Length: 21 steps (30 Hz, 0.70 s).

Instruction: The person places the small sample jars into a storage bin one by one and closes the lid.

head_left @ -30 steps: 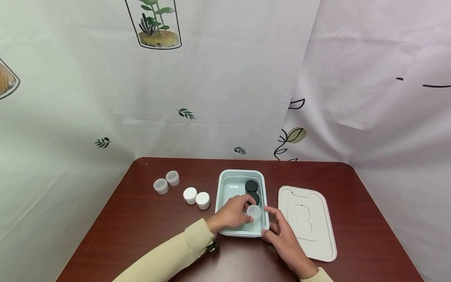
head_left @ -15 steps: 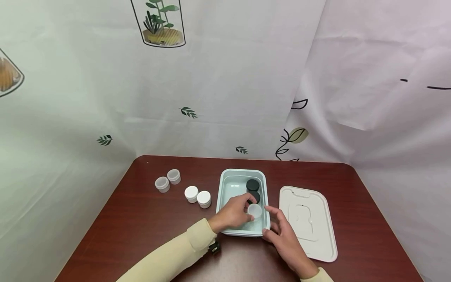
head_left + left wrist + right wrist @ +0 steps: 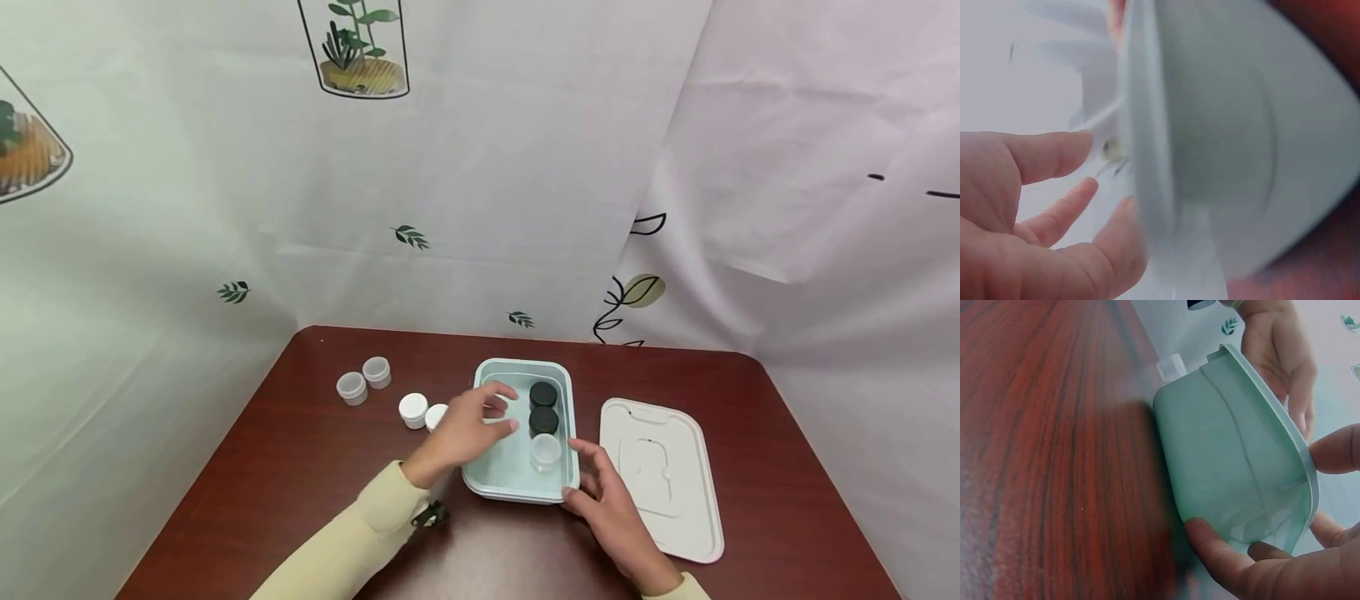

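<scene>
A pale blue plastic box (image 3: 517, 483) stands uncovered on the table. Along its right inner side sit two black-lidded jars (image 3: 543, 408) and, nearest the front, a small clear jar (image 3: 546, 452). My left hand (image 3: 467, 427) is raised over the box's left side, fingers spread and holding nothing; in the left wrist view they are apart from each other beside the blurred box wall. My right hand (image 3: 611, 508) holds the box's front right corner; in the right wrist view its fingers (image 3: 1216, 550) lie against the outer wall and rim.
To the left stand two white-lidded jars (image 3: 413, 410), one partly hidden by the left hand, and two clear jars (image 3: 352, 388) farther back. A white lid (image 3: 660, 475) lies flat right of the box. A patterned white cloth hangs behind the dark red table (image 3: 300, 467).
My left hand has let go of the clear jar, which now sits in the box, and has drawn back to the left with fingers spreading. The right hand stays at the corner.
</scene>
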{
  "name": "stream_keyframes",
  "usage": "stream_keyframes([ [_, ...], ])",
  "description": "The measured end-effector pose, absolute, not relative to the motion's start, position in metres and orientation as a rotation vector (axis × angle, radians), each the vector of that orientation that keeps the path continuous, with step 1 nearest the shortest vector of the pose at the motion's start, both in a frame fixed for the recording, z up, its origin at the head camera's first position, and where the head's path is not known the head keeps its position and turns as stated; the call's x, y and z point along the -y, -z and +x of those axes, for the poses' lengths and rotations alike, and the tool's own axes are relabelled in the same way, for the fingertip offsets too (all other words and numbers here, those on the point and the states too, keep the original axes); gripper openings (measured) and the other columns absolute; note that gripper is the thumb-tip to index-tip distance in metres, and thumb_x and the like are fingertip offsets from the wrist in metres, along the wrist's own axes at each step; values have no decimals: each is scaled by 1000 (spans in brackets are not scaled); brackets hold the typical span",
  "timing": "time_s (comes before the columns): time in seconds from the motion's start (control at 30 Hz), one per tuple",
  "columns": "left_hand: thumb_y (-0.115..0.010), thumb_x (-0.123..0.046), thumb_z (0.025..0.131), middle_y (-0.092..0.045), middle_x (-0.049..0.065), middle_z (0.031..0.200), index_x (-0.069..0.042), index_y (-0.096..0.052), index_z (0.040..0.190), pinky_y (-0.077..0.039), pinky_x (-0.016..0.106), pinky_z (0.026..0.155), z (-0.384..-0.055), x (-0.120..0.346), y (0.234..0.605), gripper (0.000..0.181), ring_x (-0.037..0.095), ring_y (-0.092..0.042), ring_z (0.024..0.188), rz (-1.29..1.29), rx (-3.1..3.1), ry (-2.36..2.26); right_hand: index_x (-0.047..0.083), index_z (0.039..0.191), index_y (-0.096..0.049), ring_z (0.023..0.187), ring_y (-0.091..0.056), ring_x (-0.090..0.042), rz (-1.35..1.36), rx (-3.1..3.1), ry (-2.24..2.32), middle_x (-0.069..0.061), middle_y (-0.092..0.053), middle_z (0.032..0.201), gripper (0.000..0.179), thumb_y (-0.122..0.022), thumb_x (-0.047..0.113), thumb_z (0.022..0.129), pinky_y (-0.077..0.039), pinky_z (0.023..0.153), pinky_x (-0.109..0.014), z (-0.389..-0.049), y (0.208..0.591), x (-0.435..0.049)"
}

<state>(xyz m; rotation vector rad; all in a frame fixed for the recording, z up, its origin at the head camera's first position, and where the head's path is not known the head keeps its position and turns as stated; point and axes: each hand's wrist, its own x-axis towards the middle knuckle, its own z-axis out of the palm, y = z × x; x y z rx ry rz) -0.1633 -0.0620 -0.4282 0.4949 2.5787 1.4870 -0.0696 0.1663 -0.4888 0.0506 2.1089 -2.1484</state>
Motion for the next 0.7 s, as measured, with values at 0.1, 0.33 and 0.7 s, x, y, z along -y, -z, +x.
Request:
stream_keyframes([
  [0.1, -80, -10, 93, -76, 12, 114, -15, -73, 121, -61, 37, 88, -167, 84, 423, 30, 24, -75, 103, 382, -2570, -1633, 12, 152, -43, 132, -61, -37, 58, -2108, 2153, -21, -42, 161, 61, -59, -7, 96, -60, 88, -30, -69, 489, -167],
  [0.33, -78, -10, 95, -71, 19, 126, -11, -69, 132, -56, 25, 86, -180, 156, 413, 38, 22, -73, 108, 80, -2578, -1815, 12, 152, -43, 132, -61, -38, 81, -2109, 2147, -23, -44, 160, 61, -60, -7, 96, -60, 88, -29, -70, 488, -166],
  [0.7, -73, -20, 102, -56, 17, 147, -10, -53, 154, -56, 11, 87, -202, 264, 429, 57, -2, -64, 105, -380, -2594, -1959, 12, 152, -43, 131, -62, -37, 89, -2116, 2135, -22, -45, 159, 61, -60, -6, 96, -59, 87, -29, -71, 487, -167],
])
